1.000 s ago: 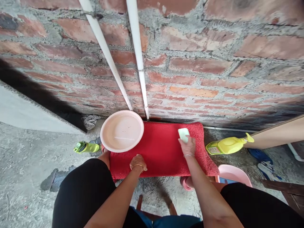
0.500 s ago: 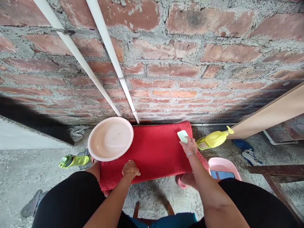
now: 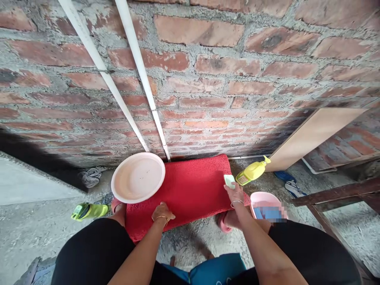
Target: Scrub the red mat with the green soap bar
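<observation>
A red towel-like cloth [image 3: 190, 186] covers a low, bench-shaped surface in front of me. My left hand [image 3: 162, 212] is at its front edge, fingers curled down and closed on the cloth, thumb to the right. At the right end, my right hand [image 3: 234, 193] grips a pale green rounded bar [image 3: 229, 181] against the cloth; its exact kind is unclear. A pale pink basin [image 3: 138, 178] sits on the cloth's left end, with small dark specks inside. Just right of my right hand stands a yellow pump bottle [image 3: 252, 173].
A pink tub [image 3: 264, 198] with something blue inside is on the floor at right. A green bottle [image 3: 89, 211] lies at left, near a grey rag [image 3: 92, 176]. Behind are a brick wall [image 3: 208, 103] and two white pipes [image 3: 142, 71]. A board [image 3: 308, 134] leans at right.
My view has shifted slightly, moving the scene within the frame. My right hand and the pale green bar have come a little nearer to me over the cloth. My left hand stays at the front edge.
</observation>
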Demonstrator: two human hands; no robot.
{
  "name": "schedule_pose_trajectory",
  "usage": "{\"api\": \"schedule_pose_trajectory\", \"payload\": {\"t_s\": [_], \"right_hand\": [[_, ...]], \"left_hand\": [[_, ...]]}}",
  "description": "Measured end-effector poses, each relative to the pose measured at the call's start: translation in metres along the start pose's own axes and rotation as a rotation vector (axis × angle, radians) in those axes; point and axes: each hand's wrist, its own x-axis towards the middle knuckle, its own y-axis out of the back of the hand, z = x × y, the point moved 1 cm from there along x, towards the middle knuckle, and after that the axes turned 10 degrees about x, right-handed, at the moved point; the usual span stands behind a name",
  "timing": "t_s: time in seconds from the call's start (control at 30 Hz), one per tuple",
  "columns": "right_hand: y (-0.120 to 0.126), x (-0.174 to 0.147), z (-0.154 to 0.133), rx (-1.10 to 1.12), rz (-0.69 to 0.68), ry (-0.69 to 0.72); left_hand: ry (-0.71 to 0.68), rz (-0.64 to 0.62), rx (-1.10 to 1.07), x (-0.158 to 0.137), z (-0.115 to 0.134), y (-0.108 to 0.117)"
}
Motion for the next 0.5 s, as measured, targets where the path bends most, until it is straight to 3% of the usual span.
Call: {"api": "schedule_pose_trajectory", "payload": {"t_s": [0.2, 0.33, 0.4, 0.5], "right_hand": [[-0.026, -0.026, -0.03, -0.154, -0.252, 0.234], [-0.021, -0.018, -0.026, -0.257, -0.334, 0.33], [-0.007, -0.006, -0.009, -0.269, -0.302, 0.269], [0.02, 0.012, 0.025, -0.226, -0.141, 0.01]], "left_hand": [[-0.002, 0.007, 0.02, -0.006, -0.001, 0.004], [-0.019, -0.011, 0.036, -0.005, 0.001, 0.006], [-0.027, -0.019, 0.043, -0.003, 0.001, 0.006], [-0.03, -0.03, 0.053, 0.0, 0.002, 0.006]]}}
